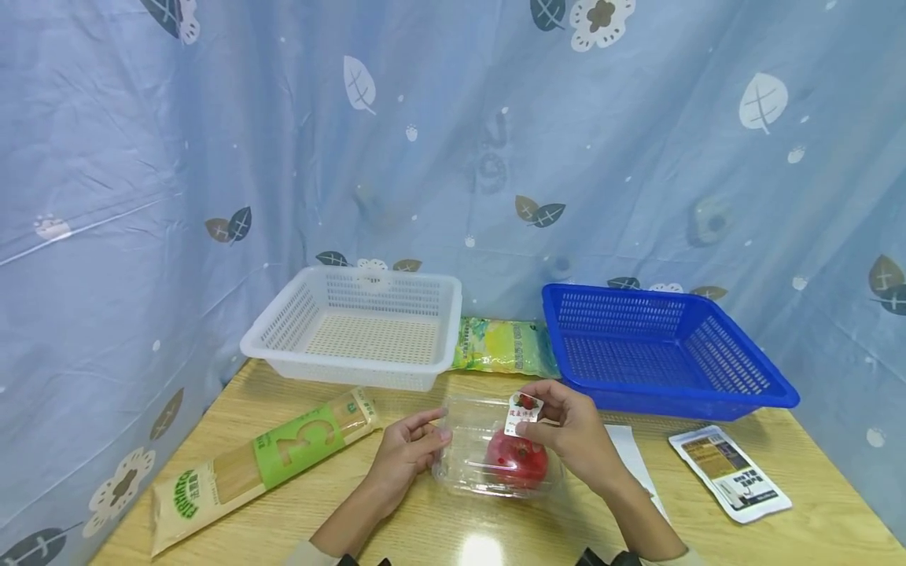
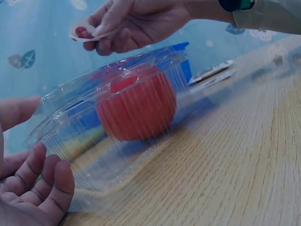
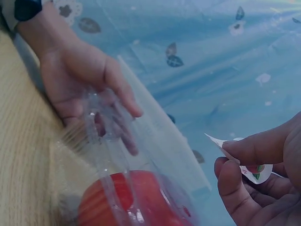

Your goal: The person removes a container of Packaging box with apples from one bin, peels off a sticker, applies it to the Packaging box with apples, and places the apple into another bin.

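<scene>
A clear plastic clamshell box (image 1: pixel 463 464) lies on the wooden table, its lid down. Inside sits a round red fruit (image 2: pixel 141 110) that looks like a tomato. At the box's left side, my left hand (image 1: pixel 403 452) grips the edge with thumb and fingers, as the left wrist view (image 2: pixel 33 183) also shows. Above the lid, my right hand (image 1: pixel 569 428) pinches a small white sticker (image 1: pixel 522 414) printed with red fruit and red lettering. In the right wrist view the sticker (image 3: pixel 256 174) bends between thumb and fingers, partly hidden by them.
A white basket (image 1: pixel 354 369) stands at the back left and a blue basket (image 1: pixel 672 397) at the back right. Between them lies a green-yellow packet (image 1: pixel 502 346). Noodle pack (image 1: pixel 262 464) at left; white paper (image 1: pixel 633 464) and a flat pouch (image 1: pixel 729 472) at right.
</scene>
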Tool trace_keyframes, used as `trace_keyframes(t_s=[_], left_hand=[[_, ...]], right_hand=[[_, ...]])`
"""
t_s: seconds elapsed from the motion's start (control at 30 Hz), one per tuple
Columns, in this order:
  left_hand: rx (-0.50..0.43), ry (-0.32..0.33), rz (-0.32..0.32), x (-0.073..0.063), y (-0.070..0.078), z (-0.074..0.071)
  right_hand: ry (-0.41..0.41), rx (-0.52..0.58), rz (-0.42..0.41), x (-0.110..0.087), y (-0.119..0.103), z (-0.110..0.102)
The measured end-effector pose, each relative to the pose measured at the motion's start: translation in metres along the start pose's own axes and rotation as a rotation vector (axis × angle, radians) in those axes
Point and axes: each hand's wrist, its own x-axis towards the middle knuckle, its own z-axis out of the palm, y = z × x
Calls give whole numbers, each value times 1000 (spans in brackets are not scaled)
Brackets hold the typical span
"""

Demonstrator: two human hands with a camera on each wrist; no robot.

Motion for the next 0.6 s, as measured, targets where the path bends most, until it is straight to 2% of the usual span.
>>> trace_keyframes(t_s=[0.17,0.43,0.6], left_hand=[[6,6,-7,0,1,0],[7,15,-1,0,1,1],[12,19,9,1,-1,2]], right_hand=[[-2,5,23,0,4,6],[-53,-23,-28,4,14,17],[-32,-82,-64,4,17,22]])
